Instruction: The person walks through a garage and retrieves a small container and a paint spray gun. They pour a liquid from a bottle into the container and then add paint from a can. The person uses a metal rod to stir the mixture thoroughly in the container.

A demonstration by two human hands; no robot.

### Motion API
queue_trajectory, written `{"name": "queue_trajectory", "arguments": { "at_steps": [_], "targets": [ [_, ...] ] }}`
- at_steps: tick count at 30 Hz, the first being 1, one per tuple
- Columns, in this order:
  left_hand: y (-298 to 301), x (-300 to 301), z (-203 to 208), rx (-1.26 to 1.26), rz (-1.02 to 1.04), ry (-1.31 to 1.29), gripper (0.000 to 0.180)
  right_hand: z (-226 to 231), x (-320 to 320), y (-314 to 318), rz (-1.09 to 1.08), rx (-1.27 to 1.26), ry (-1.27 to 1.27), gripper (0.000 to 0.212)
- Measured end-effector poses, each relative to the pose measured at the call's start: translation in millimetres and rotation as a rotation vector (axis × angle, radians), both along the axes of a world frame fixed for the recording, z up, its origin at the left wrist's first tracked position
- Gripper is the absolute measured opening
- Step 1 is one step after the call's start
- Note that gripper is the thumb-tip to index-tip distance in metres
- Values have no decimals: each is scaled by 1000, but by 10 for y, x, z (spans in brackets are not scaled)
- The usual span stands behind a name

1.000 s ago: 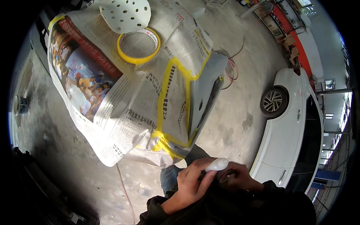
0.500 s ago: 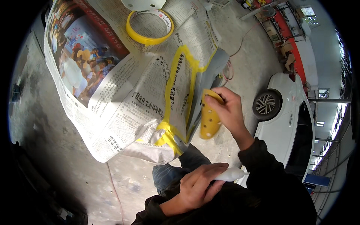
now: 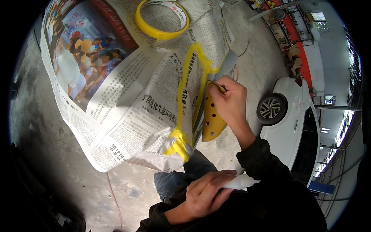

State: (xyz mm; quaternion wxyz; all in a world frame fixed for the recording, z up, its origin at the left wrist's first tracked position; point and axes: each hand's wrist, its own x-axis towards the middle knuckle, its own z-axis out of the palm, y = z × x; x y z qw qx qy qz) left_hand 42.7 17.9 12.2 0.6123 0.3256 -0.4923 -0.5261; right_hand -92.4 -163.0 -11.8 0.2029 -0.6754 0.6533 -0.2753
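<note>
"Where did print show?"
"On the newspaper (image 3: 129,91): rows of small black Chinese characters, with bolder headline characters (image 3: 160,108) slanting across its lower part."
"And on its colour photograph (image 3: 83,58)?"
"Pale characters stood on the dark red band (image 3: 116,23) along the upper right edge."
"Was anything else lettered?"
"The yellow tape roll (image 3: 156,33), near the top, bore dark Latin lettering and a small red mark on its white inner core (image 3: 182,17)."
</note>
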Motion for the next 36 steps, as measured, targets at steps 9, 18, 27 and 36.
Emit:
{"name": "queue_trajectory", "arguments": {
  "at_steps": [9,18,27,36],
  "targets": [
    [-11,35,-45,-8,42,15,29,-58,-8,-69,-23,41,-140,11],
    [17,88,-79,18,42,-3,26,-97,-101,-81,-36,50,-228,9],
    [3,79,-84,19,43,3,25,-89,-154,-64,-5,98,-152,7],
    [-15,-8,-89,19,40,7,33,-43,-171,59,80,124,-70,10]
  ]
}}
